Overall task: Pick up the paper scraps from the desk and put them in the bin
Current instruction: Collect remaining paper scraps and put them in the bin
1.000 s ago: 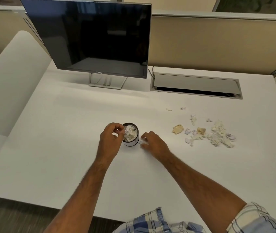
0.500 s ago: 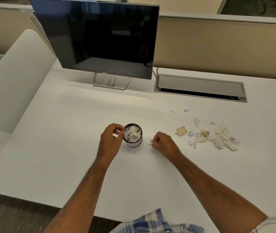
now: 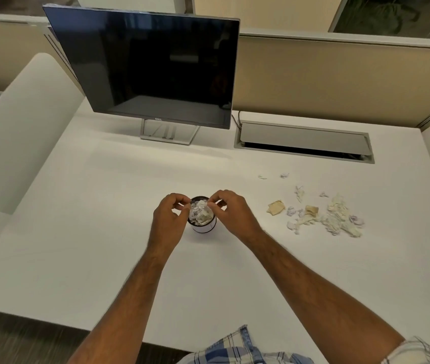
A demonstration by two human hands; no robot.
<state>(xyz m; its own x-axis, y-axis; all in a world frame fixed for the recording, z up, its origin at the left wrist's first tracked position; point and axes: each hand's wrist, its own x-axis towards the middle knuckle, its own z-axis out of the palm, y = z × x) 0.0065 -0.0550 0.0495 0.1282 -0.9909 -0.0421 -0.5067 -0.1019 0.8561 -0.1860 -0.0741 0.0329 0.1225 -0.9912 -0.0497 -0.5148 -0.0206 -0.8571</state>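
1. Whereas half a second ago it pinched a scrap on the white desk [image 3: 103, 245], the right hand [image 3: 231, 212] now pinches that small white paper scrap [image 3: 210, 204] over the small round paper-filled bin [image 3: 202, 218].
2. Left hand [image 3: 168, 219] grips the bin's rim; the loose pile of white and tan paper scraps [image 3: 324, 218] remains uncollected.

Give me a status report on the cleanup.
Left hand grips bin rim. Right hand pinches a scrap over it. Bin heaped. Scraps remain at right.

Both forearms come in from 6 o'clock and angle toward each other, bare up to the plaid sleeves. Left hand [image 3: 168, 219] has its fingers curled with thumb and forefinger pinched together, and the right hand [image 3: 232, 211], at its 3 o'clock, does the same.
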